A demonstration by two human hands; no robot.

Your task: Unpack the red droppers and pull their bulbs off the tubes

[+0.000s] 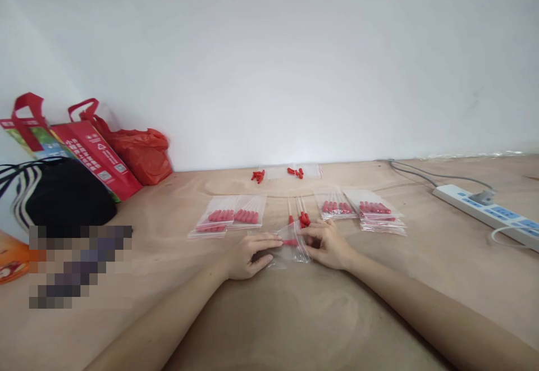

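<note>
The left hand (248,256), thumb apart from the fingers, rests on the plastic bag (301,254), apparently steadying it; whether the right hand (330,246) pinches its edge cannot be told.

Pouch (301,252) on table (269,326), power strip (503,213) right, shopping bags (96,157) left

Indoor workspace: wooden tabletop (269,326), wall (269,68), power strip (501,214).

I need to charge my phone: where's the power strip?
In the head view, the power strip lies on the tabletop at far right, running to the picture's edge, right of the filled bags.
</note>
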